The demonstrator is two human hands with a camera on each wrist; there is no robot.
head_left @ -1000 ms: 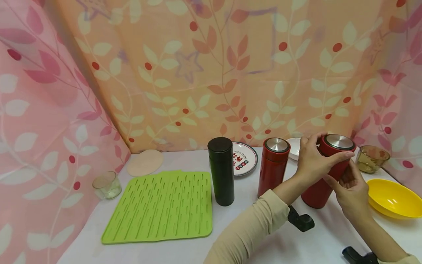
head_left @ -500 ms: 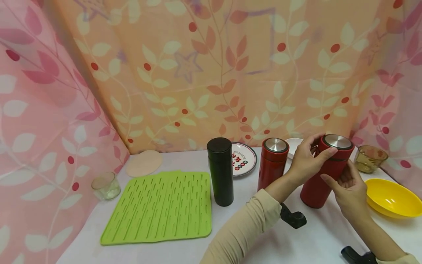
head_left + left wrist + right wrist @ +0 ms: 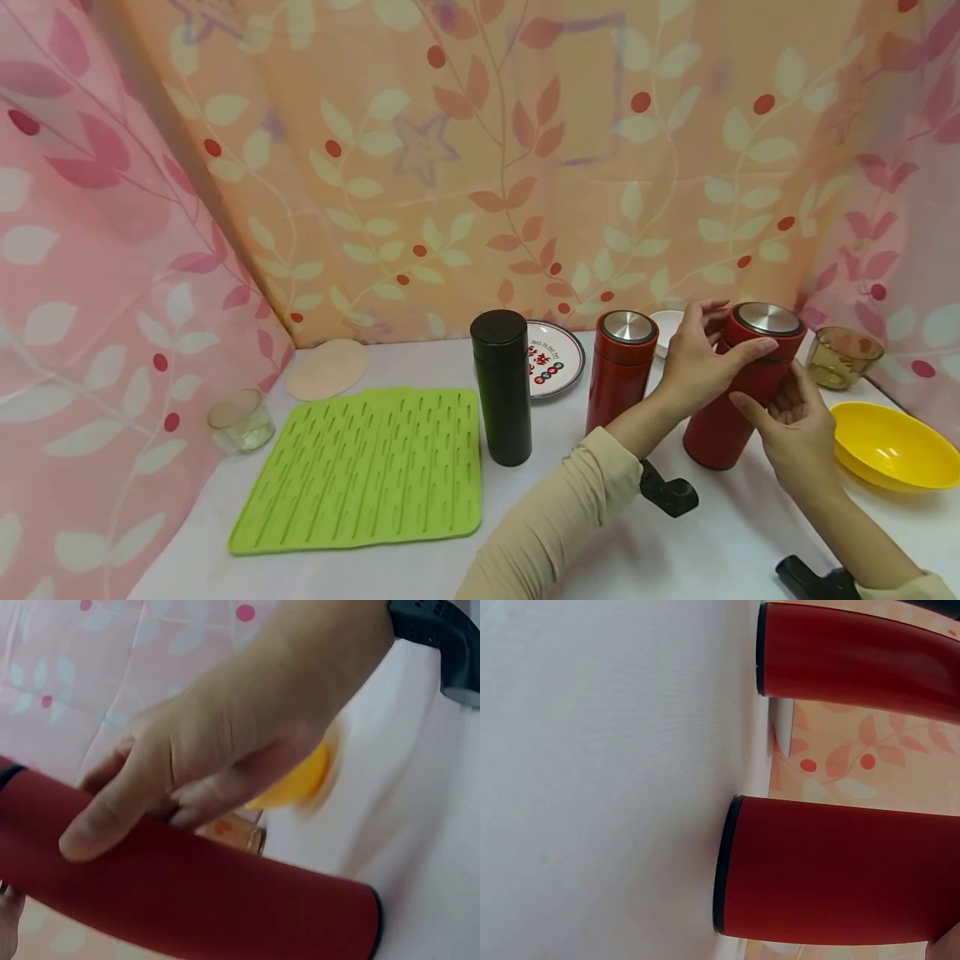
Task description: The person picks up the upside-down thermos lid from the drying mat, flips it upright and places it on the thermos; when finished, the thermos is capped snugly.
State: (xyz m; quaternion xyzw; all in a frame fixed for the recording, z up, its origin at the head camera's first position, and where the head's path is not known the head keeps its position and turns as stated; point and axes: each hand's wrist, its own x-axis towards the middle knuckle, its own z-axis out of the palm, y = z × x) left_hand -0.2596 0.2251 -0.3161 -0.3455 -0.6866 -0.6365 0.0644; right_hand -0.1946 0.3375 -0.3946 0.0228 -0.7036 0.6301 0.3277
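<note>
A matte red thermos flask (image 3: 716, 433) with a steel-topped lid stands on the white table, tilted slightly to the right in the head view. My left hand (image 3: 701, 362) grips its lid from the left, thumb across the front and fingers behind. Lower down, my right hand (image 3: 798, 425) holds the body from the right side. The left wrist view shows the right hand (image 3: 202, 750) with its thumb laid along the red flask (image 3: 247, 900). In the right wrist view, the flask's black base (image 3: 726, 866) is close to the tabletop. My rear fingers are partly hidden.
Left of my hands stand a glossy red flask (image 3: 618, 392) and a black flask (image 3: 506, 400). Behind are a printed plate (image 3: 558, 367) and a white dish (image 3: 666, 321). A yellow bowl (image 3: 892, 450) and amber glass (image 3: 843, 358) sit right; a green mat (image 3: 367, 475) lies left.
My left hand has shifted a little leftward, and its thumb reaches less far across the flask's lid. The right thumb has moved slightly left on the body. The flask stays in place.
</note>
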